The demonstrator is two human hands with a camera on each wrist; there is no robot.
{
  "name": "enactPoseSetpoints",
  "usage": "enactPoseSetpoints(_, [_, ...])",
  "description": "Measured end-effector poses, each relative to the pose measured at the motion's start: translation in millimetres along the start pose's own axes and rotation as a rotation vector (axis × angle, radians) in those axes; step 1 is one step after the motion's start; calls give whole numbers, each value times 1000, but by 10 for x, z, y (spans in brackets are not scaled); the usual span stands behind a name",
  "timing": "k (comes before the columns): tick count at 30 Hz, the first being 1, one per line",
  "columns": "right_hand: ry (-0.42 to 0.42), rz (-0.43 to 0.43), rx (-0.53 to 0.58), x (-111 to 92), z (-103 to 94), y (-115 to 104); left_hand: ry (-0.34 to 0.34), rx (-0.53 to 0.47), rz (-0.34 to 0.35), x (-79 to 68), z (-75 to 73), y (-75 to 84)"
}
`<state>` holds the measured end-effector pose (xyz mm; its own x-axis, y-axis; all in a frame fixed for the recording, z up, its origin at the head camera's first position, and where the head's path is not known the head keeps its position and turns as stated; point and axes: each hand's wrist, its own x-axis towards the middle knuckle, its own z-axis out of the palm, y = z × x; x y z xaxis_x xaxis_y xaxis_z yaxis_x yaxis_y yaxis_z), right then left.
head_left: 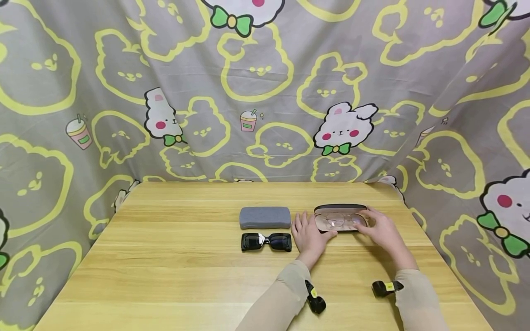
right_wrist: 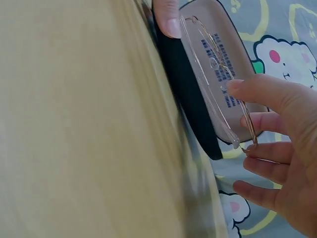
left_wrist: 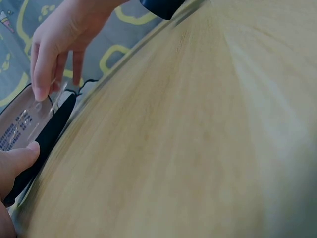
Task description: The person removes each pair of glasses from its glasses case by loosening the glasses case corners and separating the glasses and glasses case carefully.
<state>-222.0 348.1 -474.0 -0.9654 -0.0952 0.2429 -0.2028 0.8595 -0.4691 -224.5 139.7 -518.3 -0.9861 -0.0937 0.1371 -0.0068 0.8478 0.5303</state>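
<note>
In the head view an open glasses case (head_left: 340, 207), dark outside and pinkish inside, lies on the right half of the table. Thin-rimmed eyeglasses (head_left: 335, 220) with clear lenses are at its opening. My right hand (head_left: 382, 229) pinches their right end between thumb and fingers; the right wrist view shows the thumb (right_wrist: 242, 88) against the thin frame. At the case's left end rests my left hand (head_left: 308, 235), fingers spread and fairly straight, with its thumb (left_wrist: 26, 156) on the dark front edge. Most of that hand is out of the left wrist view.
Left of my left hand lies a closed grey-blue glasses case (head_left: 265, 217). Black sunglasses (head_left: 266, 242) sit just in front of it, close to my left hand. The wooden table (head_left: 165, 257) ends at a patterned curtain (head_left: 198, 78) at the back and sides.
</note>
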Motion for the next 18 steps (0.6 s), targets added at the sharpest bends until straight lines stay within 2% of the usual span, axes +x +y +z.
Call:
enactPoseSetpoints(10, [-15,-8,-8,-48,-118,41,-5,-6,-5,-5,-8,1])
enactPoseSetpoints(18, [36,-21,-21,-72,-188,22,-8,-14,-7,-2,-11,1])
